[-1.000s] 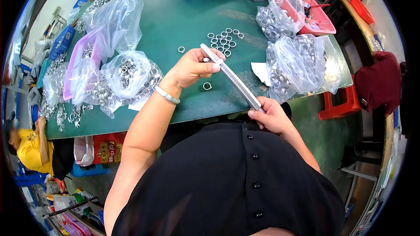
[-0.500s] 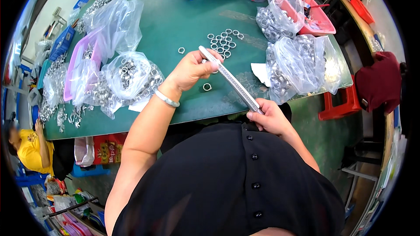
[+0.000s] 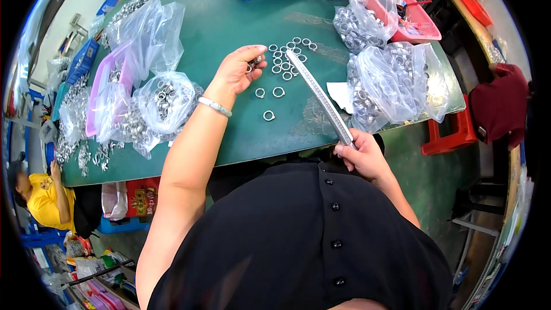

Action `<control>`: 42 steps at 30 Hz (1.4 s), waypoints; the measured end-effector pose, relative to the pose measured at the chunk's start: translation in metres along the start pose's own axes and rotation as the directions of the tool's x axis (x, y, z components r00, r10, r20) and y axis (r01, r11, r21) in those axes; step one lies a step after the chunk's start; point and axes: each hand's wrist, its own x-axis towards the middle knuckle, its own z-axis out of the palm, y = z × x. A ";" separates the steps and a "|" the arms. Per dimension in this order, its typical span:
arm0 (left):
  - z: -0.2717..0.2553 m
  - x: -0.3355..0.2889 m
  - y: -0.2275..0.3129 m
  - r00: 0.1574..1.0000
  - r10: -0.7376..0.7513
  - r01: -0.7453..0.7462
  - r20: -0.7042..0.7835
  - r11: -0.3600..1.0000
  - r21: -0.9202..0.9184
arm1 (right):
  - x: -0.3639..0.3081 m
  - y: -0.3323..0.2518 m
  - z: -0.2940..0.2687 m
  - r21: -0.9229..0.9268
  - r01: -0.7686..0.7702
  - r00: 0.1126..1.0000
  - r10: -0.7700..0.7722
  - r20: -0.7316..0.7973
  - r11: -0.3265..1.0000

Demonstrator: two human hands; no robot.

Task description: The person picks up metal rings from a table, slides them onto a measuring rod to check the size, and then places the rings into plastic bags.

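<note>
The right hand (image 3: 364,155) grips the near end of a long metal rod (image 3: 318,95) slanting over the green desk (image 3: 229,17). The left hand (image 3: 238,69) pinches small rings (image 3: 255,62) beside the loose ring cluster (image 3: 287,57) at the rod's far tip.

Silver rings (image 3: 285,57) and a silver rod (image 3: 320,96) on a dark green table (image 3: 229,17)

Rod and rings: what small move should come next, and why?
Probably bring the left hand to the rod's far tip and slip its ring on. The fingers pinch a ring just left of that tip, and the right hand holds the rod's near end steady.
</note>
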 end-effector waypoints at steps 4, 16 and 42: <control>0.006 0.017 -0.001 0.984 0.141 -0.064 -0.111 0.856 0.514 | -0.001 0.000 -0.002 -0.006 0.008 1.000 -0.008 0.004 1.000; 0.041 0.024 0.011 0.993 0.104 0.048 -0.057 0.086 0.995 | -0.001 0.001 -0.008 0.000 -0.016 1.000 0.016 0.017 1.000; 0.022 -0.049 -0.012 0.839 0.094 -0.233 0.537 0.952 0.198 | -0.003 -0.007 0.004 -0.063 -0.024 0.996 0.029 0.090 0.998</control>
